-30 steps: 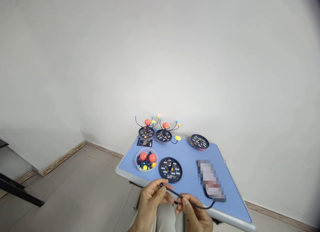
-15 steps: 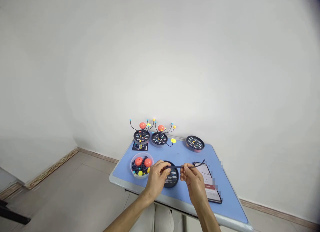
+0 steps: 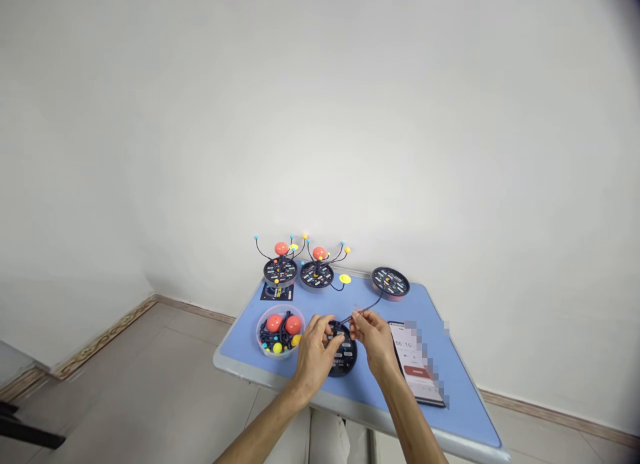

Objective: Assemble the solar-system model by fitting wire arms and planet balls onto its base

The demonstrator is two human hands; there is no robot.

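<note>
A round black base disc [image 3: 344, 359] lies near the front edge of the blue table [image 3: 440, 417]. My left hand [image 3: 316, 349] rests on its left side, fingers curled against the disc's centre. My right hand [image 3: 373, 339] pinches a thin black curved rod [image 3: 367, 309], whose lower end sits at the disc's centre while the other end points up and right. Beside my left hand stands a clear bowl [image 3: 280, 331] with orange and yellow balls and black rods.
Two assembled models [image 3: 281, 264] [image 3: 318, 267] with orange balls and thin arms stand at the table's back. Another black disc [image 3: 391, 282] lies at the back right, a yellow disc [image 3: 345, 279] near it. A phone [image 3: 416, 361] lies to the right of my hands. Behind rises a white wall.
Both hands have moved forward from above my lap onto the table. The rod, held level between them half a second ago, now tilts with its lower end at the disc's centre.
</note>
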